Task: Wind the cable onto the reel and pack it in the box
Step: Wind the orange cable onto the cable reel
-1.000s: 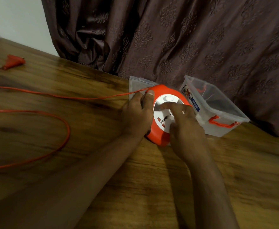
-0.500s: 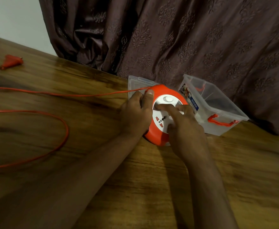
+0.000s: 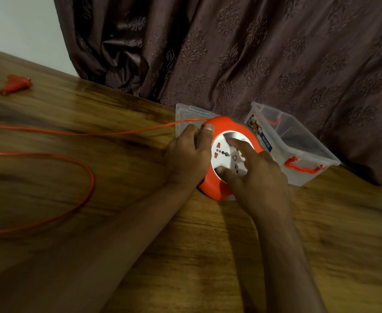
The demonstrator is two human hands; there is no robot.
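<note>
The round orange reel (image 3: 221,186) with its white socket face lies on the wood-grain table (image 3: 140,222). The left hand (image 3: 189,159) clasps its rim; the right hand (image 3: 256,177) presses fingers onto the face. A thin orange cable (image 3: 90,177) trails leftward to a plug (image 3: 16,83). Just behind stand a clear plastic box (image 3: 307,152), its lid (image 3: 185,116) and a patterned brown curtain (image 3: 230,53).
</note>
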